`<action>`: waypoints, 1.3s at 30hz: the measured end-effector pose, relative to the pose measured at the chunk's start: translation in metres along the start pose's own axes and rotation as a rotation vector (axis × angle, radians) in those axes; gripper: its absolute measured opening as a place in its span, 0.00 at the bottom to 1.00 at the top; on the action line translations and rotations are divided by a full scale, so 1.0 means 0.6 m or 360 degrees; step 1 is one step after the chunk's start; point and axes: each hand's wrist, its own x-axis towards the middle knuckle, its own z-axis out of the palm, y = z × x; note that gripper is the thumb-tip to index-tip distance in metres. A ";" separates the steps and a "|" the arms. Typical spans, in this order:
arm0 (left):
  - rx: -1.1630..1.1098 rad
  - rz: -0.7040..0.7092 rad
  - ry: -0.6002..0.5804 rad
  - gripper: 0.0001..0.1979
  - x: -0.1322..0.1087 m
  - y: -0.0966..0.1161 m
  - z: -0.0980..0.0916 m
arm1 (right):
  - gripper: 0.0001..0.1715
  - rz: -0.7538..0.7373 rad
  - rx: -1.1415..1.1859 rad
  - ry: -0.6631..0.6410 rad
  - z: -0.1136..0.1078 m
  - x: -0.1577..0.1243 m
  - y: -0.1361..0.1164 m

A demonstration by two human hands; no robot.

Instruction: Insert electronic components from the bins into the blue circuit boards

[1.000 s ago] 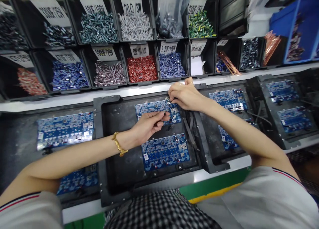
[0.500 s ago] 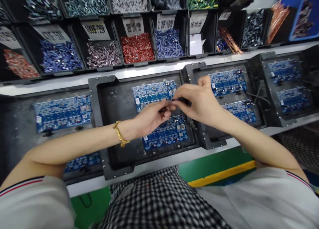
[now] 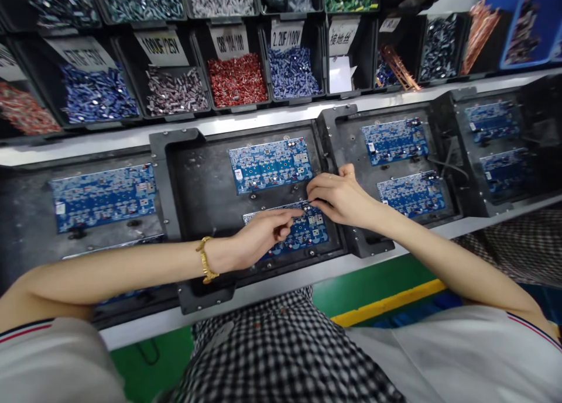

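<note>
My right hand [image 3: 340, 197] is at the upper right corner of the lower blue circuit board [image 3: 317, 230], thumb and fingers pinched together. Whatever is between those fingertips is too small to make out. Over the same board lies my left hand [image 3: 263, 234], its index finger stretched toward the right fingertips and the other fingers curled in; their contents are hidden. It covers the left and middle of the board. Just above, in the same black tray [image 3: 197, 175], the upper circuit board [image 3: 270, 164] is in full view, small parts and a white label on it.
Bins of loose components line the back, among them red ones [image 3: 237, 80], blue ones [image 3: 292, 72] and copper wires [image 3: 398, 66]. Neighbouring trays hold more circuit boards [image 3: 105, 197] on the left and boards [image 3: 395, 141] on the right. A metal rail [image 3: 259, 117] runs behind the trays.
Both hands have moved down from between the two boards to the lower board. Their fingertips, together before, are now slightly apart. The left index finger has straightened, and the view has shifted slightly.
</note>
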 end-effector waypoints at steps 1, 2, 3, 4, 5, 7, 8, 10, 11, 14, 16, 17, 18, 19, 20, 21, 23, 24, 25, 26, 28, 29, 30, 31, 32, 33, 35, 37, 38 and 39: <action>-0.0019 0.0007 0.0011 0.12 0.000 0.002 0.000 | 0.11 -0.0011 -0.0016 -0.0006 0.000 0.000 0.000; -0.0014 0.0013 0.0020 0.12 0.001 0.004 0.000 | 0.11 -0.0021 -0.0034 -0.0013 0.000 -0.001 0.000; 0.0009 0.0014 0.0026 0.12 0.001 0.005 0.000 | 0.12 -0.0031 -0.0055 -0.0018 0.000 -0.001 0.000; 0.0040 0.0010 0.0031 0.12 0.002 0.006 0.000 | 0.12 -0.0041 -0.0082 -0.0018 0.001 -0.002 0.000; 0.0062 0.0000 0.0035 0.11 0.004 0.007 0.000 | 0.12 -0.0053 -0.0117 -0.0016 0.001 -0.002 -0.001; 0.0072 -0.0030 0.0037 0.09 0.008 0.007 -0.001 | 0.12 -0.0089 -0.0202 -0.0015 0.003 -0.003 -0.003; 0.0062 -0.0045 0.0035 0.08 0.010 0.008 -0.001 | 0.12 -0.0107 -0.0246 -0.0018 0.004 -0.003 -0.004; 0.0029 -0.0067 0.0035 0.08 0.013 0.009 0.000 | 0.13 -0.0118 -0.0316 -0.0031 0.005 -0.003 -0.006; 0.0012 -0.0073 0.0037 0.08 0.015 0.010 0.000 | 0.13 -0.0108 -0.0333 -0.0036 0.006 -0.002 -0.007; -0.0024 -0.0067 0.0052 0.08 0.016 0.013 0.001 | 0.13 -0.0052 -0.0311 -0.0046 0.006 0.000 -0.008; -0.0028 -0.0058 0.0055 0.08 0.015 0.013 0.001 | 0.13 -0.0036 -0.0270 -0.0050 0.005 0.001 -0.008; -0.0024 -0.0053 0.0051 0.07 0.015 0.012 0.001 | 0.13 -0.0038 -0.0258 -0.0052 0.005 0.001 -0.008; -0.0015 -0.0045 0.0046 0.07 0.015 0.012 0.001 | 0.13 -0.0046 -0.0255 -0.0053 0.005 0.001 -0.008; -0.0002 -0.0034 0.0040 0.07 0.014 0.011 0.000 | 0.13 -0.0056 -0.0259 -0.0051 0.005 0.000 -0.008; 0.0014 -0.0024 0.0036 0.07 0.014 0.011 0.000 | 0.14 -0.0062 -0.0268 -0.0046 0.005 0.000 -0.008; 0.0031 -0.0016 0.0033 0.07 0.014 0.011 0.001 | 0.14 -0.0061 -0.0278 -0.0040 0.006 0.000 -0.008; 0.0059 -0.0009 0.0038 0.07 0.014 0.011 0.001 | 0.15 -0.0034 -0.0291 -0.0026 0.007 0.000 -0.009; 0.0068 -0.0009 0.0044 0.08 0.015 0.012 0.002 | 0.15 -0.0017 -0.0290 -0.0023 0.008 0.000 -0.010; 0.0073 -0.0012 0.0050 0.08 0.015 0.012 0.003 | 0.15 -0.0006 -0.0289 -0.0023 0.008 0.000 -0.010; 0.0079 -0.0019 0.0055 0.08 0.015 0.013 0.003 | 0.15 -0.0004 -0.0289 -0.0027 0.008 0.000 -0.011; 0.0088 -0.0035 0.0071 0.09 0.014 0.015 0.004 | 0.14 -0.0025 -0.0298 -0.0044 0.007 0.001 -0.011; 0.0093 -0.0047 0.0078 0.09 0.014 0.016 0.005 | 0.14 -0.0038 -0.0310 -0.0051 0.007 0.000 -0.012; 0.0098 -0.0057 0.0085 0.09 0.014 0.017 0.006 | 0.14 -0.0050 -0.0326 -0.0052 0.007 0.000 -0.012; 0.0098 -0.0063 0.0088 0.09 0.014 0.018 0.006 | 0.14 -0.0061 -0.0345 -0.0049 0.007 0.000 -0.013; 0.0096 -0.0065 0.0089 0.09 0.014 0.019 0.007 | 0.13 -0.0075 -0.0366 -0.0044 0.007 -0.001 -0.013; 0.0090 -0.0067 0.0085 0.09 0.014 0.019 0.007 | 0.14 -0.0094 -0.0390 -0.0041 0.007 -0.001 -0.014; 0.0076 -0.0069 0.0079 0.10 0.014 0.019 0.007 | 0.14 -0.0148 -0.0444 -0.0044 0.007 0.000 -0.015; 0.0062 -0.0075 0.0072 0.10 0.015 0.017 0.005 | 0.16 -0.0196 -0.0491 -0.0059 0.007 0.002 -0.015; 0.0061 -0.0070 0.0065 0.10 0.015 0.015 0.004 | 0.16 -0.0204 -0.0503 -0.0069 0.007 0.003 -0.014; 0.0063 -0.0056 0.0056 0.10 0.016 0.013 0.002 | 0.16 -0.0191 -0.0503 -0.0079 0.007 0.004 -0.013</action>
